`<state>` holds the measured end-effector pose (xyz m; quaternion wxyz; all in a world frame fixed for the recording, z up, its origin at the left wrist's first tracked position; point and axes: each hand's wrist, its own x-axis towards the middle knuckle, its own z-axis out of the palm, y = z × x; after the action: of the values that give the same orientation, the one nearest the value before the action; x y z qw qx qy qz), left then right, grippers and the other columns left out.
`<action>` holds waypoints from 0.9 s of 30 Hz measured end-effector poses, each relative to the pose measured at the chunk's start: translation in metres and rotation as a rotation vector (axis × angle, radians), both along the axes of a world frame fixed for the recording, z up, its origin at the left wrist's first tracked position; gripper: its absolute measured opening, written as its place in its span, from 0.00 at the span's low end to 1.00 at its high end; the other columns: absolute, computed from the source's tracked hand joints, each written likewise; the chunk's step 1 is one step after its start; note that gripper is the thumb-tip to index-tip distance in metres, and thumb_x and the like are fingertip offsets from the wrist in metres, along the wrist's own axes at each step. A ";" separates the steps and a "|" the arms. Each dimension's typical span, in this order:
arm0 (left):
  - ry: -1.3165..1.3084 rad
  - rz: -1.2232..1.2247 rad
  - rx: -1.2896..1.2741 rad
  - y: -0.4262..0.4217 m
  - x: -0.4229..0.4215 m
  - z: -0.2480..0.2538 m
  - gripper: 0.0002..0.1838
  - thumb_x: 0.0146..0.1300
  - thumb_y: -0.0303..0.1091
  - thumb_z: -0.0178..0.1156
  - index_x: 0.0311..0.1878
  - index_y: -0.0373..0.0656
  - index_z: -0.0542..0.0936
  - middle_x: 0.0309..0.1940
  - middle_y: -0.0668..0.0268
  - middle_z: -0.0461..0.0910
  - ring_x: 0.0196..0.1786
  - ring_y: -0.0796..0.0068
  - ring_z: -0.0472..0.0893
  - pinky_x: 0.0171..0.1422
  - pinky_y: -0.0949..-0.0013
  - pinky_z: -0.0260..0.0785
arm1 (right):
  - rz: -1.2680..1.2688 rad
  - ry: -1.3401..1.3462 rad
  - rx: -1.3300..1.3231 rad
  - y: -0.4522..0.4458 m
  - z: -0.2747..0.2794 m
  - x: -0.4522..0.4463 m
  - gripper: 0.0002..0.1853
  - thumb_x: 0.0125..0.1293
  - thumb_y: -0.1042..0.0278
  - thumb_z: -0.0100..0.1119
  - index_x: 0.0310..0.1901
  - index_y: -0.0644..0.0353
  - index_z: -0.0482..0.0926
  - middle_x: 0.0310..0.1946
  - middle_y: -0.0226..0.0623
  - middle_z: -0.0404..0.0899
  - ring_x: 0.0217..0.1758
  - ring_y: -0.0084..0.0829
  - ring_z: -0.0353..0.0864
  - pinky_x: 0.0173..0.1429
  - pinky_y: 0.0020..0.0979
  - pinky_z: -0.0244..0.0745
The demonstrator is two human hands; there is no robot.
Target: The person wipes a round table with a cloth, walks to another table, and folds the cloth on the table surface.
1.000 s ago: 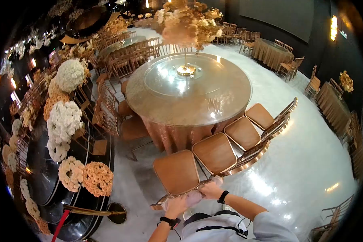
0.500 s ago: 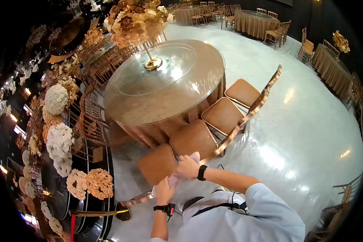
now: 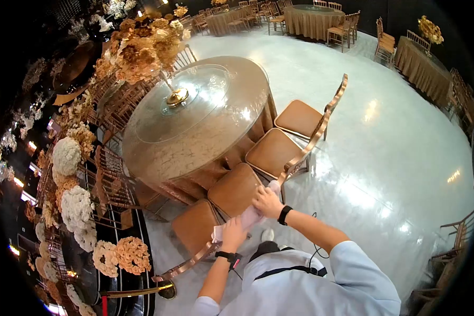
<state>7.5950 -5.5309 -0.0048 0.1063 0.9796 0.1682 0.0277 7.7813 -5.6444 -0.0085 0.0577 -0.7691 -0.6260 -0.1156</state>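
Note:
A pale pink cloth (image 3: 252,217) stretches over the chair-back top rail at the near side of a row of gold chairs. My left hand (image 3: 233,235) is closed on the cloth's lower left part, beside the curved gold rail (image 3: 187,263). Farther up and to the right, my right hand (image 3: 268,202) grips the other part, close to where another gold rail (image 3: 310,145) emerges. Brown seats, among them the nearest seat (image 3: 196,225) and the one beside it (image 3: 235,190), lie just beyond my hands. Cloth and hands hide the rail between them.
A round glass-topped table (image 3: 163,152) with a tall flower centrepiece (image 3: 142,50) stands beyond the chairs. At lower left are a rope-barrier post base (image 3: 167,291) and flower balls (image 3: 132,256) along a dark stepped edge. Other draped tables (image 3: 313,23) stand far back.
Both hands have moved rightward along the chair backs with the cloth, which now shows more between them. The view has shifted, so the table and chairs appear farther left.

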 end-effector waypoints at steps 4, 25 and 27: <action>0.010 0.015 0.007 -0.019 0.045 -0.004 0.30 0.53 0.42 0.67 0.56 0.34 0.71 0.47 0.49 0.79 0.51 0.48 0.79 0.55 0.53 0.71 | -0.085 -0.025 0.063 -0.028 -0.012 0.031 0.13 0.58 0.59 0.54 0.43 0.53 0.77 0.55 0.50 0.72 0.62 0.44 0.67 0.54 0.37 0.63; 0.056 0.108 -0.450 -0.045 0.140 0.011 0.44 0.57 0.48 0.67 0.68 0.27 0.60 0.53 0.41 0.76 0.55 0.43 0.77 0.59 0.51 0.69 | 0.141 0.235 -0.167 -0.040 0.025 0.143 0.29 0.51 0.63 0.62 0.57 0.61 0.72 0.62 0.57 0.67 0.64 0.48 0.66 0.55 0.37 0.65; 0.036 0.113 -0.426 -0.052 0.164 0.012 0.45 0.57 0.49 0.67 0.69 0.29 0.59 0.53 0.44 0.76 0.55 0.47 0.77 0.58 0.53 0.70 | 0.145 0.193 -0.128 -0.045 0.027 0.162 0.32 0.49 0.64 0.63 0.58 0.61 0.72 0.63 0.57 0.66 0.65 0.48 0.66 0.54 0.38 0.65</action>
<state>7.7592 -5.5826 0.0075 0.3060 0.9244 0.2268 -0.0198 7.9431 -5.6894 0.0184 0.0766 -0.7315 -0.6775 0.0038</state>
